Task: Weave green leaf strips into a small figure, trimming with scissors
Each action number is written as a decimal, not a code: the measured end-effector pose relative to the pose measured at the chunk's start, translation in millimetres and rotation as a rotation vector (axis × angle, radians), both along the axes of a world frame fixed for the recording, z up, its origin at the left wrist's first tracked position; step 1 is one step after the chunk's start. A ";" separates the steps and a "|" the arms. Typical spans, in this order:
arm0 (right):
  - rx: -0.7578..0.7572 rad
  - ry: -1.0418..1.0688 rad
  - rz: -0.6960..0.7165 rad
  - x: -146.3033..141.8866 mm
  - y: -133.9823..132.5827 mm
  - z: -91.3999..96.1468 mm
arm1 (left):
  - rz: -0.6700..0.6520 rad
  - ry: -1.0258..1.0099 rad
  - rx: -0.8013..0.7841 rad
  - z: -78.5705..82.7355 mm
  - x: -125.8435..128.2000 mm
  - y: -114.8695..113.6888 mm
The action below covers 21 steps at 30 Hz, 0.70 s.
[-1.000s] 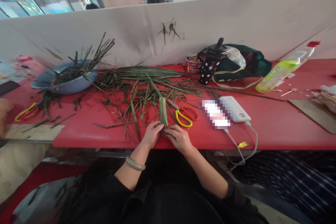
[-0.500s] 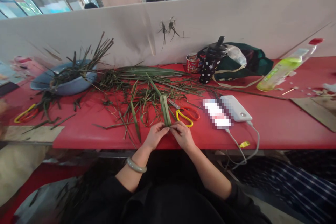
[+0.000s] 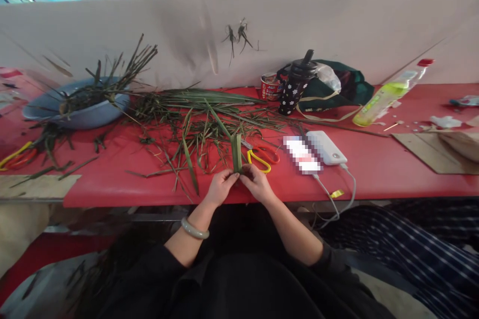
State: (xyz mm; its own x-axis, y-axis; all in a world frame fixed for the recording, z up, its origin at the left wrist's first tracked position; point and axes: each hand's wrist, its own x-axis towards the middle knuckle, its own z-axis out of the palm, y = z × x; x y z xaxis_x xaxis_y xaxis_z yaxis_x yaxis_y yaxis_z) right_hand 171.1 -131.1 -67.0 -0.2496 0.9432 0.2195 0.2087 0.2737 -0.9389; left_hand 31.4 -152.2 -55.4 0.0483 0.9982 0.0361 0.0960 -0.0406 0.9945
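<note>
A folded green leaf strip (image 3: 236, 152) stands upright between my hands, one long end slanting up to the left. My left hand (image 3: 220, 187), with a pale bangle on its wrist, pinches the strip's lower end from the left. From the right, my right hand (image 3: 257, 183) grips the same end, fingertips close to the left thumb. Just beyond my right hand lie scissors (image 3: 262, 155) with yellow and red handles. Loose leaf scraps (image 3: 209, 144) are scattered in front of my hands. The strip's lowest part is hidden by my fingers.
A blue basin (image 3: 93, 118) of dark stalks stands left on the red table (image 3: 123, 192); long leaves (image 3: 217, 97) lie behind. To the right are a flowered tumbler (image 3: 294, 89), a phone (image 3: 302, 154), a white power bank (image 3: 326, 148) with cables, and a leaning bottle (image 3: 389, 99).
My view has shifted slightly right and down. Both hands keep their pinch on the leaf strip, which now stands a little more upright.
</note>
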 end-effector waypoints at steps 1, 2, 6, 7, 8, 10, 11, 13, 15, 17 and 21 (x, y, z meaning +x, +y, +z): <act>0.008 0.009 0.011 0.2 -0.3 1.3 | 0.006 0.002 0.008 0.2 0.1 -0.4; 0.016 0.023 0.022 0.4 -0.6 2.7 | 0.007 0.006 0.018 0.3 0.1 -0.6; 0.015 0.049 0.039 1.1 -0.9 6.7 | 0.012 0.012 0.032 0.6 0.2 -0.4; 0.011 0.046 0.035 1.2 -0.6 6.7 | 0.015 0.013 0.029 0.5 0.2 -0.3; 0.007 0.045 0.033 1.2 -0.2 6.3 | 0.017 0.014 0.026 0.3 0.1 -0.2; 0.008 0.049 0.034 1.1 0.7 4.7 | 0.018 0.028 0.030 -0.8 0.0 -0.1; 0.013 0.052 0.034 1.0 1.2 3.8 | 0.013 0.039 0.039 -1.6 -0.1 0.0; 0.018 0.058 0.035 0.7 1.9 2.4 | 0.009 0.061 0.058 -3.6 -0.3 0.2; 0.016 0.062 0.029 0.6 2.5 1.4 | 0.009 0.076 0.071 -5.6 -0.2 0.6; 0.011 0.058 0.013 0.6 3.1 0.4 | 0.015 0.064 0.071 -6.7 0.1 1.3; -0.004 0.094 -0.040 1.1 4.0 -3.3 | 0.012 -0.064 0.040 -5.7 1.6 2.8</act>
State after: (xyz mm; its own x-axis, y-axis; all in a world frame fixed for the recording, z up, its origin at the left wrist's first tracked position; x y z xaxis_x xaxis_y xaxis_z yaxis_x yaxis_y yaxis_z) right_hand 172.2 -127.1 -70.4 -0.1904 0.9528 0.2365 0.1305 0.2633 -0.9558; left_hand 32.9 -149.4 -61.2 0.0328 0.9963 0.0789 0.0334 -0.0800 0.9962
